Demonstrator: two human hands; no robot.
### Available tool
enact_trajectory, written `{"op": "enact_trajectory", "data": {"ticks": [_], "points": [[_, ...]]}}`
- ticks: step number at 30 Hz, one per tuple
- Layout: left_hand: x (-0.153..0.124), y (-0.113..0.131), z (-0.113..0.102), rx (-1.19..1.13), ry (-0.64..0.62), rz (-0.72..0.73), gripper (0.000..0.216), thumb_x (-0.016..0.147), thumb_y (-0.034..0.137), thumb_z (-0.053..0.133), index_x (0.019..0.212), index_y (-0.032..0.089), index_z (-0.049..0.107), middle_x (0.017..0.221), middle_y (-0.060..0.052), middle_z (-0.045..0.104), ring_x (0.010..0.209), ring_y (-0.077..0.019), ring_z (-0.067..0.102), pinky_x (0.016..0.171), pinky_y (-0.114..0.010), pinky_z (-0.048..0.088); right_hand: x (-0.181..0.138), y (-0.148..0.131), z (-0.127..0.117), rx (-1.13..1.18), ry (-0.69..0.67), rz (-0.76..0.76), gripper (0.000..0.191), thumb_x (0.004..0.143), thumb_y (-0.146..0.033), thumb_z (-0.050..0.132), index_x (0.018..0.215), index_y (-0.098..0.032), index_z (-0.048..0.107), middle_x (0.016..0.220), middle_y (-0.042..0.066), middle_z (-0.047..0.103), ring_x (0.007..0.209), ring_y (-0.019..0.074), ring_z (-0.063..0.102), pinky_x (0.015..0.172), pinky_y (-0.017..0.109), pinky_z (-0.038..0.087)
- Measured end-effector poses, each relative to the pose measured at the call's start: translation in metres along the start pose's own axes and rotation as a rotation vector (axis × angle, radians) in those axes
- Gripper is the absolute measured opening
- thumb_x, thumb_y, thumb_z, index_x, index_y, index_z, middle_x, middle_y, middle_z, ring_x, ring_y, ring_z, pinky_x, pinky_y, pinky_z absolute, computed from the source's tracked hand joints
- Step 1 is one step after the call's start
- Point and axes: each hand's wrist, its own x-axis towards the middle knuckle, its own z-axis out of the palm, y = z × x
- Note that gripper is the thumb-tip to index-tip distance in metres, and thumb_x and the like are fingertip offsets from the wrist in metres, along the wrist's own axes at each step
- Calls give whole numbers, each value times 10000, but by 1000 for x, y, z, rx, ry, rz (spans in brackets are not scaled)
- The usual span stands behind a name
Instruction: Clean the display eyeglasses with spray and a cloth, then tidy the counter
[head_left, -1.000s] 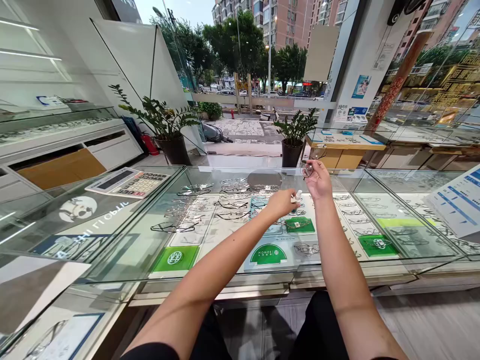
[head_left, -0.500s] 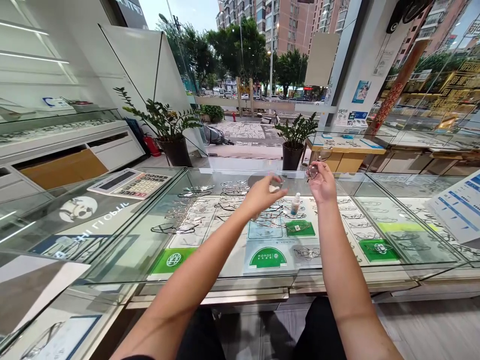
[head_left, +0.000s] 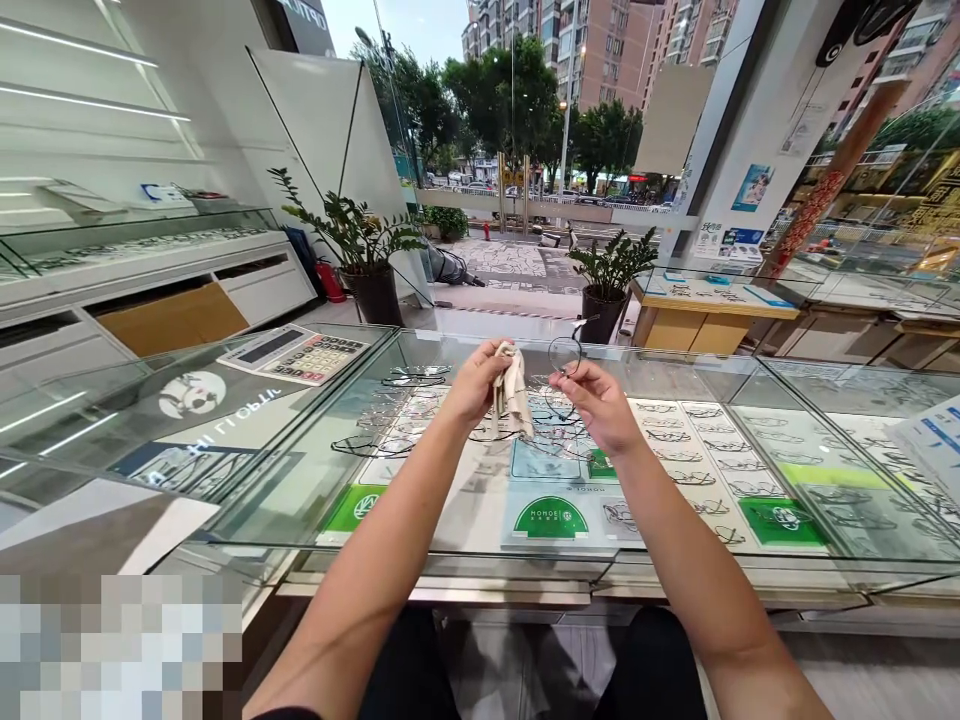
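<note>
My left hand (head_left: 474, 384) is closed on a beige cleaning cloth (head_left: 512, 395), which hangs down from my fingers above the glass counter (head_left: 420, 480). My right hand (head_left: 600, 408) pinches a pair of thin-rimmed eyeglasses (head_left: 564, 358), held up with one round lens above my fingers. The two hands are close together over the middle of the counter, the cloth a little left of the glasses.
Under the glass lie rows of eyeglass frames (head_left: 405, 380) and green brand cards (head_left: 551, 517). A calculator (head_left: 294, 353) lies on the counter at the left. Potted plants (head_left: 611, 275) stand behind, before the shop window. A paper sheet (head_left: 930, 440) lies at the right.
My left hand let go of the small bottle, reached to the far side of the counter and now holds the cloth. My right hand brought the glasses nearer to it.
</note>
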Motion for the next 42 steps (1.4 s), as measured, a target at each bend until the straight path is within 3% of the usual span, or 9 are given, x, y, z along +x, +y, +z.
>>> {"op": "enact_trajectory", "data": {"ticks": [7,17,21,26,31,42], "points": [[-6,-6,9,56,12,104,655,644,582,1020,1008,198,634,846,2,755,678,-133,661,664,-250,543,0,21,1,-63,22,116,481,693,-640,1041,819,-259,776,935,20,797,982,208,712,975,355,546],[-8,-12,6,180,10,200,658,734,723,957,901,228,556,695,37,659,561,-112,534,546,-224,417,3,26,-1,-123,46,136,497,685,-665,1024,816,-253,779,909,34,818,953,221,698,943,358,520],[-8,-10,8,201,23,223,645,746,744,938,880,223,581,676,47,608,547,-103,472,522,-223,372,2,24,-2,-132,44,142,481,699,-649,1018,815,-249,776,886,32,799,955,224,695,927,352,511],[-9,-8,9,263,98,316,613,756,728,941,840,202,638,744,16,625,637,-117,517,590,-233,422,-1,20,0,-119,16,144,473,718,-651,1009,814,-254,770,878,30,789,942,226,692,916,358,514],[-10,-6,9,296,143,376,618,776,735,930,792,209,606,696,27,572,611,-117,460,569,-242,379,-2,22,5,-163,-39,179,495,697,-677,1008,791,-253,770,887,39,802,953,243,708,926,382,527],[-7,-2,4,257,138,389,604,822,724,901,803,224,563,671,48,471,596,-116,374,554,-244,330,1,27,1,-188,113,135,455,714,-634,991,823,-249,775,911,42,802,963,233,672,952,378,517]]}}
